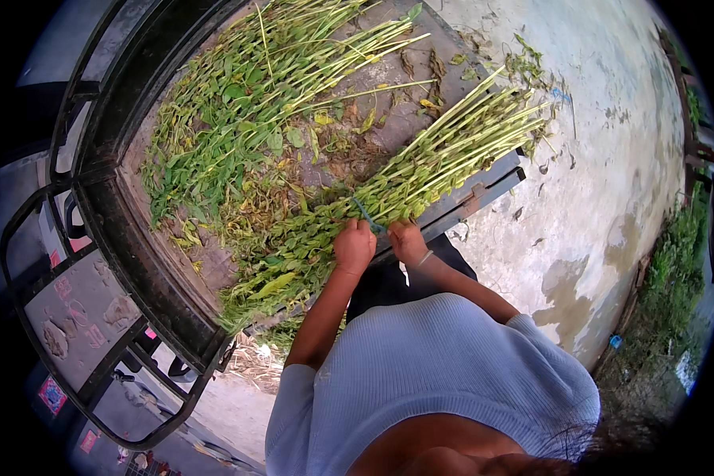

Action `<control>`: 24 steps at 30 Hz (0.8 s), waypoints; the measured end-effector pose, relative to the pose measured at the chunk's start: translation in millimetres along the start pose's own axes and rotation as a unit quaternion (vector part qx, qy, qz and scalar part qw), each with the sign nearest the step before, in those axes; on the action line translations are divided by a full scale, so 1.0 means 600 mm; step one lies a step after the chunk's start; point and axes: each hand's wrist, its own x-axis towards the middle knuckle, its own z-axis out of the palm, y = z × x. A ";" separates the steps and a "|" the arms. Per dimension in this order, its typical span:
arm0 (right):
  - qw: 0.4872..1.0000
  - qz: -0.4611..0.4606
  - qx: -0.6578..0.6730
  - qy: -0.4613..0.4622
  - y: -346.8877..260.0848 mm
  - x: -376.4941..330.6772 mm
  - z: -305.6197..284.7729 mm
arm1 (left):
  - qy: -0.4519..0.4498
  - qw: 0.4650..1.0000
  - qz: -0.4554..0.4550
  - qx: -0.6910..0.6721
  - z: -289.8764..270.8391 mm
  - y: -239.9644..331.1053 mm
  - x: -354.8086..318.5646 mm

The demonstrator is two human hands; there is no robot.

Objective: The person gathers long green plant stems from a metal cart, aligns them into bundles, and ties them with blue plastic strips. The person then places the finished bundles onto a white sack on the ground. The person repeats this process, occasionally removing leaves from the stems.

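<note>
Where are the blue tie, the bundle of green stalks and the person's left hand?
blue tie [366, 214], head view, mid-strand.
bundle of green stalks [452, 143], head view, pale stem ends.
left hand [354, 247], head view, back of the fist.

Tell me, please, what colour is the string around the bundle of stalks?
The string is blue-green, seen best in the head view, just above both hands.

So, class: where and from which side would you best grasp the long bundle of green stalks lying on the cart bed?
Probably at the tied waist of the bundle, where the blue tie cinches it narrow. Come from the near, open edge, as the left hand and right hand do.
</note>
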 end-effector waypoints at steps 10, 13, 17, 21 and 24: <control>0.973 -0.026 -0.206 -0.102 -0.019 0.051 0.011 | 0.024 0.997 -0.047 0.057 0.039 -0.053 0.074; 0.953 -0.036 -0.275 -0.118 0.003 0.071 0.008 | 0.042 0.998 -0.026 0.039 0.064 -0.051 0.092; 0.954 0.032 -0.256 -0.155 0.013 0.000 0.006 | 0.003 1.000 -0.009 0.013 0.068 -0.063 0.056; 0.960 0.098 -0.213 -0.153 0.065 0.010 0.040 | -0.013 0.998 -0.034 0.058 0.081 -0.064 0.061; 0.961 0.102 -0.204 -0.158 0.070 0.025 0.033 | -0.063 0.996 -0.032 0.062 0.029 -0.034 0.041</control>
